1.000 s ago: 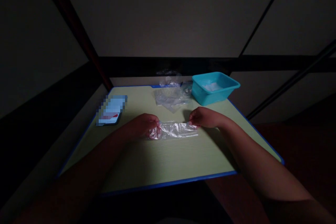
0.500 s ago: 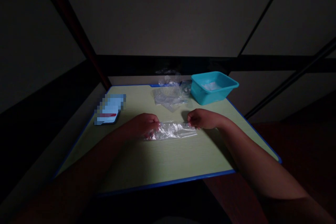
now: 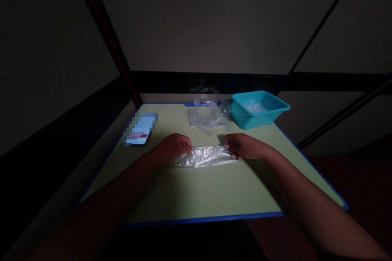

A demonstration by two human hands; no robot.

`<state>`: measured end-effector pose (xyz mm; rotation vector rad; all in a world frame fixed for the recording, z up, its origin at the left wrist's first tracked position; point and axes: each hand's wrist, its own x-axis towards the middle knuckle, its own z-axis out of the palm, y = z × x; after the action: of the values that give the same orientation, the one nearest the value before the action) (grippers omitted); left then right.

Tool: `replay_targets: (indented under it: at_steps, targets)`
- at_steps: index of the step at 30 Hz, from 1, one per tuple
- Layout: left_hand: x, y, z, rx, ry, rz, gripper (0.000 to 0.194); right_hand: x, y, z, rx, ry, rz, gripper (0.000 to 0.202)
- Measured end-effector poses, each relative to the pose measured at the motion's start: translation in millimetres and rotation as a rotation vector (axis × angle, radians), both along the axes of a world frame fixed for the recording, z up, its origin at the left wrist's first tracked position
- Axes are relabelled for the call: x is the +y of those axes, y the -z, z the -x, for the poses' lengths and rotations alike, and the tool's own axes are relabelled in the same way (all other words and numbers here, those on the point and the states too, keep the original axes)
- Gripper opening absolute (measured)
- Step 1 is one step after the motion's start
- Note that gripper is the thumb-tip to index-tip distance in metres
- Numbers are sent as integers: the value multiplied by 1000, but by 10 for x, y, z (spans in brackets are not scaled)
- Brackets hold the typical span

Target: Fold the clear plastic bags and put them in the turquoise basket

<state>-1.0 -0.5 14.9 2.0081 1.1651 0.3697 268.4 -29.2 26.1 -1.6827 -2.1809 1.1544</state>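
A clear, shiny plastic bag (image 3: 210,156) is stretched sideways over the middle of the light table (image 3: 214,195). My left hand (image 3: 177,147) pinches its left end, the fingers closed. At its right end my right hand (image 3: 241,146) grips the upper corner between thumb and fingers. Both hands are low over the tabletop, and the bag's lower edge hangs free between them. Some fingertips of my left hand are hard to make out in the shadow.
Behind the hands lies a pile of crumpled clear plastic bags (image 3: 206,116). To its right a turquoise basket (image 3: 254,118) holds something whitish. A phone with a blurred screen (image 3: 141,129) rests at the table's left edge. A wall with dark strips stands behind.
The view has shifted, so the table and everything on it appear farther right and slightly lower. The held bag looks pulled straighter and flatter along its top edge. Both hands keep their grip.
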Motion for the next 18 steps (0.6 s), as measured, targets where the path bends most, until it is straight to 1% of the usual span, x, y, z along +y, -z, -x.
replay_targets:
  at_steps: [5, 8, 13, 18]
  targets:
    - [-21, 8, -16, 65, 3, -134, 25, 7, 29, 8, -4, 21, -18, 10]
    - [-44, -9, -35, 109, 9, -183, 22, 13, 38, -1, 0, 22, -19, 6]
    - [-31, -4, -25, 146, 5, -184, 22, 27, 16, -20, -36, -24, -13, 18]
    - [9, 62, 7, 147, 20, -205, 24, 44, 17, -20, -100, 54, -2, 19]
